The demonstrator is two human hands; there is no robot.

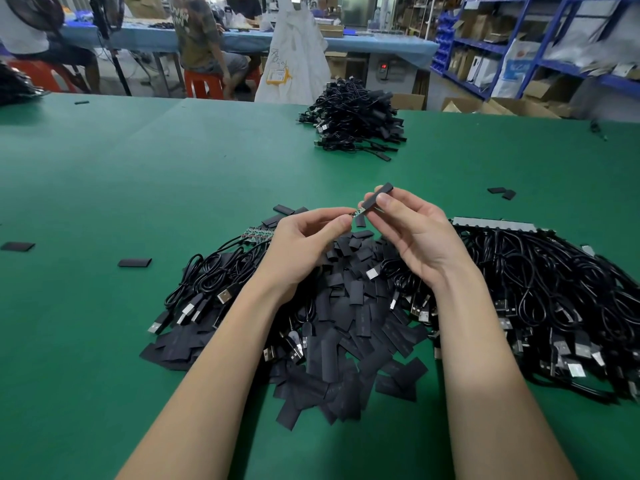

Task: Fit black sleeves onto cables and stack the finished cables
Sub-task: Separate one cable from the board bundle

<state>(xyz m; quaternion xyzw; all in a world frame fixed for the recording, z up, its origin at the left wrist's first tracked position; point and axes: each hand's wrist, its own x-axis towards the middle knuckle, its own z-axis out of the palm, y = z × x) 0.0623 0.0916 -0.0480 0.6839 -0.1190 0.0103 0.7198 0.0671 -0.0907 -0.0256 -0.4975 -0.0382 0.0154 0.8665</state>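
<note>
Right now, two bare hands are working together over a green table (104, 174). The right hand (412, 233) is pinching a black sleeve (378, 195) between its thumb and fingers. The sleeve is pointing up and away from the hand, tilted. The left hand (304, 237) is pinching the end of a cable, and a tiny board (358, 212) on that end is sticking out past its fingertips. The low end of the sleeve is touching that tiny board, so the two hands are almost meeting. I cannot tell how far the board is sitting inside the sleeve.

Under both hands and wrists, a big heap of loose sleeves (346, 334) is lying flat on the table. To the left of the left hand, a bunch of cables (207, 275) is lying with plugs pointing toward the person. To the right of the right hand, many more cables (540, 282) are hanging from a grey strip (491, 224). Far beyond the hands, a pile (356, 116) of cables with sleeves is sitting on the table. A few stray sleeves are lying well to the left of the left hand, and two more are lying beyond the right hand.
</note>
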